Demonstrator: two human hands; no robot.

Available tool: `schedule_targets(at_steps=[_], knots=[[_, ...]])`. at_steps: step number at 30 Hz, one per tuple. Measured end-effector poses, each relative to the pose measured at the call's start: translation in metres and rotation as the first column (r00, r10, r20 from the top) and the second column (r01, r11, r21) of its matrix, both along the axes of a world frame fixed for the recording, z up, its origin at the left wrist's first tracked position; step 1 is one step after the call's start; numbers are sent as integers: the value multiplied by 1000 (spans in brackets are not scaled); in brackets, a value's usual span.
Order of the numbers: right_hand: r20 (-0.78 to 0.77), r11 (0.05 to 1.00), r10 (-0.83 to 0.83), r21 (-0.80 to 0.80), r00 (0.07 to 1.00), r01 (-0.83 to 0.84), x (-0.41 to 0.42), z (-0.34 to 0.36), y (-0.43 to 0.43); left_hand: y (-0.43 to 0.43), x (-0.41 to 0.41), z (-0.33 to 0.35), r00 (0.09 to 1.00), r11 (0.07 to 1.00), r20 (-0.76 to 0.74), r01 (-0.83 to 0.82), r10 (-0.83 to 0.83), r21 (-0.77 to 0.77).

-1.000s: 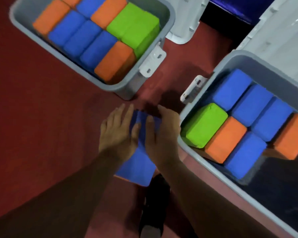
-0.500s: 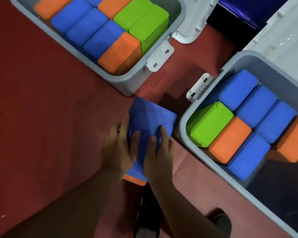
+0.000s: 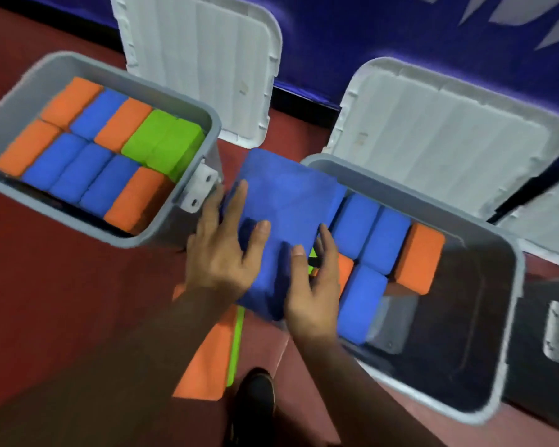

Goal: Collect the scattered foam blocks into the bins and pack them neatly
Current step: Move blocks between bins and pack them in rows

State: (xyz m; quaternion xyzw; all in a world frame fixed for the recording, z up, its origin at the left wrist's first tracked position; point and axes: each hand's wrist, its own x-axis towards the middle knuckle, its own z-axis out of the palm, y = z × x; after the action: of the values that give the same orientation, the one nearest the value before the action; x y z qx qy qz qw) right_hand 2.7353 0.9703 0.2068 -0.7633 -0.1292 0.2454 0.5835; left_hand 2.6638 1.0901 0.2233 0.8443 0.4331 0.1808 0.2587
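Flat blue foam block [image 3: 284, 201], stacked on orange and green foam blocks [image 3: 204, 359], hangs over the left rim of the right grey plastic bin [image 3: 510, 333]; our left hand [image 3: 218, 262] and right hand [image 3: 313, 295] both grip it.

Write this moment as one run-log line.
left hand, right hand: grip blue block | block: over right bin corner | left bin: packed
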Motion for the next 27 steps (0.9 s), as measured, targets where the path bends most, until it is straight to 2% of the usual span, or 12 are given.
schedule_targets(at_steps=[1,4,8,11,13,15,18,22,27], knots=[[-10,1000,-23,20,1000,23,20,7,-12,-8,21,5,1000,999,-15,27,-27,-39],[-96,993,-61,91,993,70,80,32,-56,-49,85,18,988,951,-75,112,-139,-289],[-5,971,-238,5,971,238,138,57,-140,-123,146,35,939,814,-54,266,-341,-517],[13,886,-457,-86,889,457,155,82,-193,-180,171,47,841,703,-86,386,-534,-598],[18,805,-577,-159,817,572,161,96,-217,-211,180,51,793,618,-68,414,-605,-668],[-5,745,-645,-229,764,626,163,103,-237,-233,183,51,783,546,-31,405,-622,-734],[-60,696,-704,-252,707,672,160,101,-259,-257,182,47,782,478,-10,371,-623,-796],[-86,762,-614,-323,784,561,140,79,-256,-283,171,41,834,517,-133,200,-536,-832],[-236,896,-326,-386,915,220,139,52,-244,-282,166,31,914,669,-150,158,-378,-726]])
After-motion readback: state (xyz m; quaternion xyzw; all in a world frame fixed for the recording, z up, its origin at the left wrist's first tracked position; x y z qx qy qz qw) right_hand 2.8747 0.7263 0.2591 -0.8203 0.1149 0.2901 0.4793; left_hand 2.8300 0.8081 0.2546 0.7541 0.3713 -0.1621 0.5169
